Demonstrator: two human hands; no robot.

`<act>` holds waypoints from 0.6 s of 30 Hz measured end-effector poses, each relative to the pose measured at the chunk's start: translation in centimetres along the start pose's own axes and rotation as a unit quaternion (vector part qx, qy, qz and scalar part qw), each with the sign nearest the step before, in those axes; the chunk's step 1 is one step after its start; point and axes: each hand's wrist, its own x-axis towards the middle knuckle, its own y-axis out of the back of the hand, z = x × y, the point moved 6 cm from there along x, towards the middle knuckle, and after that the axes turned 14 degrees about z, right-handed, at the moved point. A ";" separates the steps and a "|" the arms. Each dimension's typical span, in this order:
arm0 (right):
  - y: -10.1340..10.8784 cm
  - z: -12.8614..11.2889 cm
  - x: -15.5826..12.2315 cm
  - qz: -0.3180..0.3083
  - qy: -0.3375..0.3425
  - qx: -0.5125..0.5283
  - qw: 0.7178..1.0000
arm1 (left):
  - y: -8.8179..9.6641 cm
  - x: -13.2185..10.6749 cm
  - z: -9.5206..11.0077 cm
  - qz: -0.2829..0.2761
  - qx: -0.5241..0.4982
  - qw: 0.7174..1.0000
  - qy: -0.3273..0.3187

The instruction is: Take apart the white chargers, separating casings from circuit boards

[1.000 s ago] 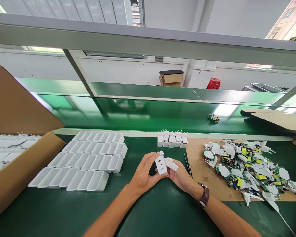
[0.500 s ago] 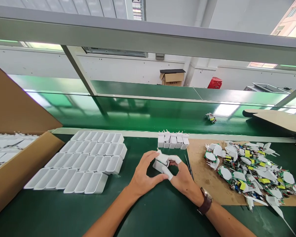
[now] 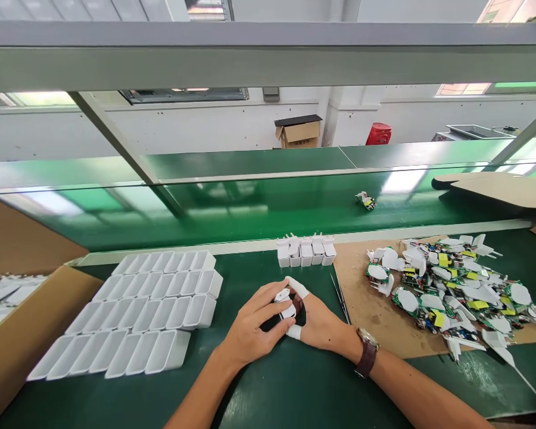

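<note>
My left hand and my right hand meet over the green bench, both closed round one small white charger. White finger cots cover two fingertips of my right hand, and a brown watch sits on that wrist. The charger is tipped on its side and partly hidden by my fingers. Just beyond my hands stands a short row of finished white chargers with their prongs up.
Rows of empty white charger shells lie at the left beside a cardboard box. A heap of circuit boards covers a cardboard sheet at the right, with tweezers at its edge. One board lies on the conveyor.
The charger has been turned from face-up to lying on its side between my fingers. My hands have closed in lower round it, and my head has tilted slightly left.
</note>
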 end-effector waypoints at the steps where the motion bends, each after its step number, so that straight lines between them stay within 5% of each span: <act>1: 0.0 -0.1 0.0 0.002 -0.003 0.000 1.000 | 0.1 -0.1 -0.1 -0.004 0.000 1.000 -0.001; 9: -0.1 0.1 -0.1 0.011 -0.011 0.005 1.000 | -0.2 -1.3 -2.4 -0.098 -0.052 0.984 0.140; 14: -0.3 1.1 -0.4 0.029 0.002 -0.014 0.999 | 0.1 -1.0 -2.0 -0.044 -0.008 0.992 0.121; 18: -0.2 1.4 -0.8 0.058 0.024 -0.072 0.995 | 1.8 -0.6 -3.9 0.029 0.080 0.986 0.144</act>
